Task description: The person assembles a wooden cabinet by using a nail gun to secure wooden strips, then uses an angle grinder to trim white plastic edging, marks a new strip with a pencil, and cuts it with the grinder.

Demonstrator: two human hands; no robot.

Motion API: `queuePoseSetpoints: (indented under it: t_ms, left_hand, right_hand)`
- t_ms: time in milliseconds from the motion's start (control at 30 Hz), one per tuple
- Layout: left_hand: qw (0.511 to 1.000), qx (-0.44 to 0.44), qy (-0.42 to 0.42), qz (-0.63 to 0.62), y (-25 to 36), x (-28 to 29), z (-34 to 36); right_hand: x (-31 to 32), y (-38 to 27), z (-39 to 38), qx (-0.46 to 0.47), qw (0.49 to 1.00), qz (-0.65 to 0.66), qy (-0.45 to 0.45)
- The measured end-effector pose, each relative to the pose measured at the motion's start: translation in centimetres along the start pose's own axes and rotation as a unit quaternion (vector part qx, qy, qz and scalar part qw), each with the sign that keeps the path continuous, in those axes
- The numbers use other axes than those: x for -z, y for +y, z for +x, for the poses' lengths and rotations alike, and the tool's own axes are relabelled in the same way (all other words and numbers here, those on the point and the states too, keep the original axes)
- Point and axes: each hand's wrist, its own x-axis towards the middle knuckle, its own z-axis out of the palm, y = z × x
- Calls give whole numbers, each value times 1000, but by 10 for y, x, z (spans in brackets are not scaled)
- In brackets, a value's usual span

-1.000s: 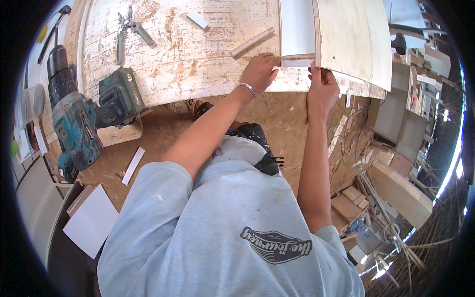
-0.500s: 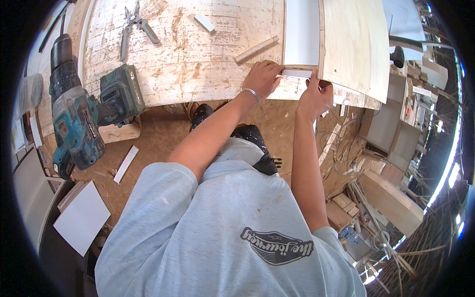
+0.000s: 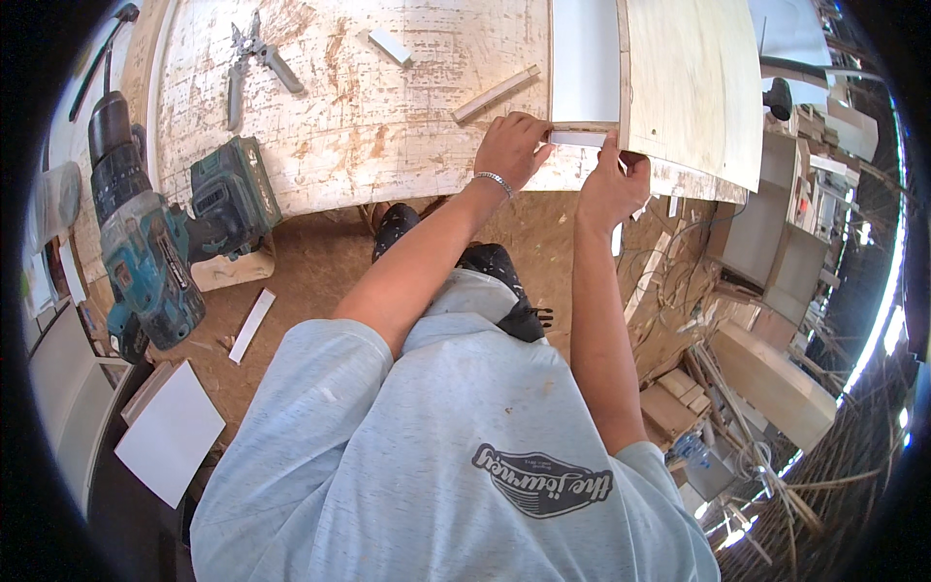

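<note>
A short white strip [image 3: 579, 139] lies along the near end of a narrow wooden box section with a white inner face [image 3: 586, 63], at the table's front edge. My left hand [image 3: 512, 151] pinches the strip's left end, with a silver bracelet on that wrist. The right end is between the thumb and fingers of my right hand [image 3: 613, 189], just below the corner of the plywood panel [image 3: 689, 92]. My fingers partly hide both ends of the strip. Left of the box, a thin wooden strip [image 3: 497, 93] lies slanted on the table.
Pliers [image 3: 260, 63] and a small white block [image 3: 390, 46] lie on the scuffed worktable [image 3: 320, 145]. A teal cordless drill [image 3: 155, 252] is at the left. White offcuts [image 3: 252, 326] lie on the dirt floor; wooden boxes [image 3: 766, 223] and scraps crowd the right.
The view has shifted slightly. My hands stay at the strip's two ends, and the strip appears to sit a little closer against the box's end, with less of its white face showing.
</note>
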Motion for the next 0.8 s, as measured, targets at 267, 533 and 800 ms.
queuePoseSetpoints:
  t_ms: [267, 533, 800]
  left_hand:
    - [1000, -10, -5, -14, -1, 3, -1]
    - [998, 30, -49, 31, 2, 1, 2]
    - [984, -8, -76, 160, 11, -3, 19]
  right_hand:
    - [-3, 30, -1, 2, 996, 35, -80]
    - [11, 96, -6, -22, 967, -42, -251]
    - [55, 158, -21, -41, 966, -68, -246]
